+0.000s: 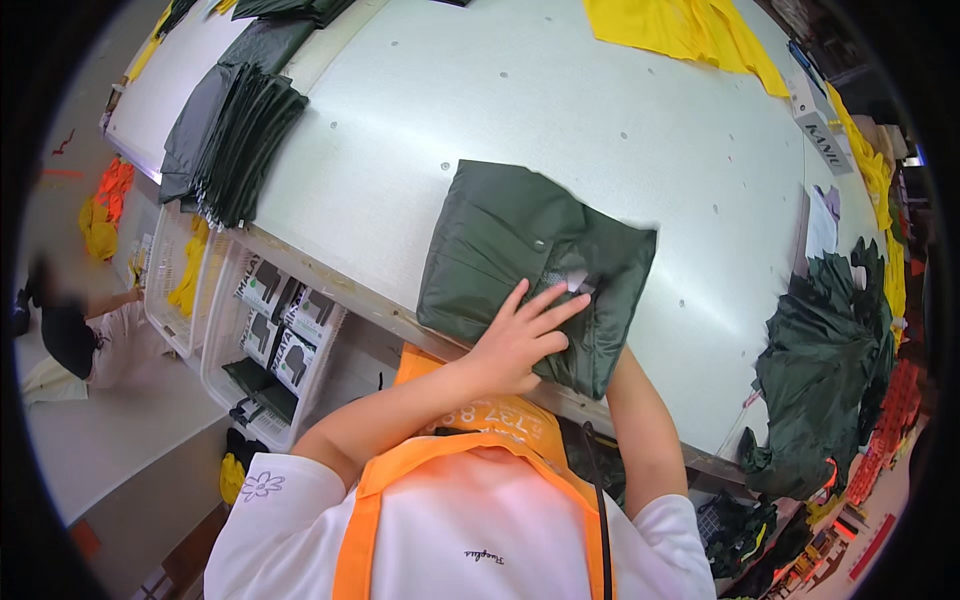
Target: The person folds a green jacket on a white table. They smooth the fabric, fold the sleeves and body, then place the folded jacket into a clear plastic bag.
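A dark green piece of thin, shiny fabric [490,235], folded into a flat rectangle with a small snap button, lies at the near edge of the pale table [560,110]. My left hand [520,340] rests on its front with fingers spread, beside a dark opening. A small whitish patch [572,280] shows at the fingertips; its kind is unclear. My right forearm [645,420] reaches up to the lower right of the fabric. The right hand itself is hidden behind or inside it, so its fingers do not show.
Stacked dark green folded fabric [235,140] sits at the table's left edge. Below it, a white basket [325,375] holds several printed packages. Yellow fabric [690,35] lies at the far side, crumpled dark green fabric [825,360] at the right. A person [75,330] is at the far left.
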Tool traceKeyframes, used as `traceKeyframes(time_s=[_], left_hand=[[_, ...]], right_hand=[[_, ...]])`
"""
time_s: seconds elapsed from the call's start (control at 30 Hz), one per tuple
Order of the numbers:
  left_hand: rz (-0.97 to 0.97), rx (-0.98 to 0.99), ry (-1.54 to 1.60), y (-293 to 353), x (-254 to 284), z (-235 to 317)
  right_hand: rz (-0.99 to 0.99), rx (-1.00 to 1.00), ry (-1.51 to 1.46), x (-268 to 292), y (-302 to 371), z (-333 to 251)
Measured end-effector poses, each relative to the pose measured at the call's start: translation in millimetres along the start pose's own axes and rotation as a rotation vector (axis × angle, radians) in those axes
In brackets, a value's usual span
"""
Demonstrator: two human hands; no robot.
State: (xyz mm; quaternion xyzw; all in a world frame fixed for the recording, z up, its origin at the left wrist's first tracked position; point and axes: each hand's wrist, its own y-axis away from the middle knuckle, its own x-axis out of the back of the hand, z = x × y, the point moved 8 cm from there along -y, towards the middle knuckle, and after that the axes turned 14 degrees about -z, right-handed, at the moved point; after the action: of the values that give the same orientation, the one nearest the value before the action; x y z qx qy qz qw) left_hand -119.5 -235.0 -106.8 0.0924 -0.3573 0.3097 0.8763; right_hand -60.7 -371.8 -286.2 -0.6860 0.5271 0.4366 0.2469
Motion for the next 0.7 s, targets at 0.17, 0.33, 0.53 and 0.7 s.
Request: traceKeyframes(time_s=[0.17,0.33,0.53,0.7], left_hand=[[-0.193,0.137,-0.244,-12,-84,-36],[-0.181,0.050,-0.353,-32,-89,-33],[-0.007,0.116,-0.270,8,0,-18],[0.190,0.580,-0.431,18,30,-106]], right_hand=[[0.096,0.154,0.278,-52,-5,-118],[0.137,-0.365,1.674,-53,-21,-146],[0.258,-0.359,1.841,-2,30,-149],[0.430,-0.145,1.962,-13,81,-98]])
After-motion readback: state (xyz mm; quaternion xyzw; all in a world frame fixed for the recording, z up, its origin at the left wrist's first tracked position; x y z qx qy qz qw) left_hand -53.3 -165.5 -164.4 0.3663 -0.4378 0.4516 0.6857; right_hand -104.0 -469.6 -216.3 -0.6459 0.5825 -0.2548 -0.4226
